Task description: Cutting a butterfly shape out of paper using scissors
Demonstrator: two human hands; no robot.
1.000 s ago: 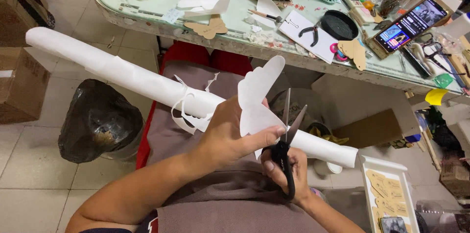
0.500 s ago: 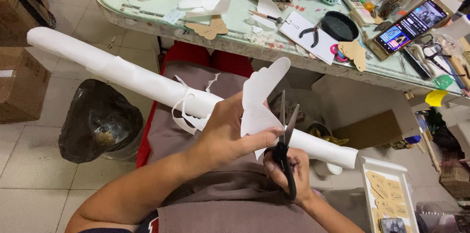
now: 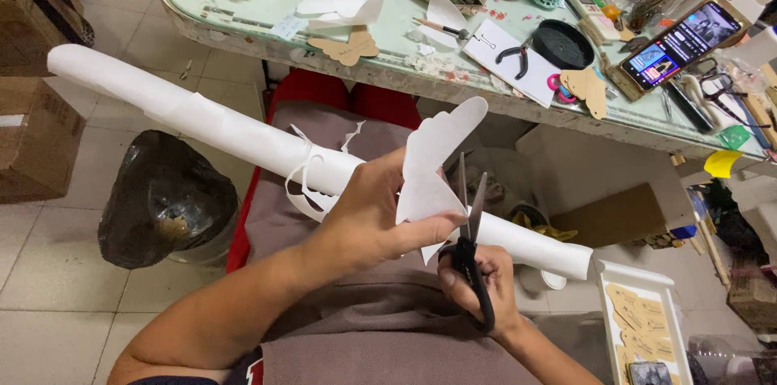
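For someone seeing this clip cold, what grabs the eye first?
The white paper cut-out at centre, pinched in the left hand while the right hand works black scissors with blades open at its edge. Behind them, a long white paper roll lies slantwise across the lap. Along the top runs a cluttered pale green table with a lit phone at right.

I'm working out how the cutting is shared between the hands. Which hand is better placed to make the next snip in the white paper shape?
Right. The right hand grips the black scissors, blades open at the edge of the white paper shape. The left hand pinches that shape and probably just steadies it.
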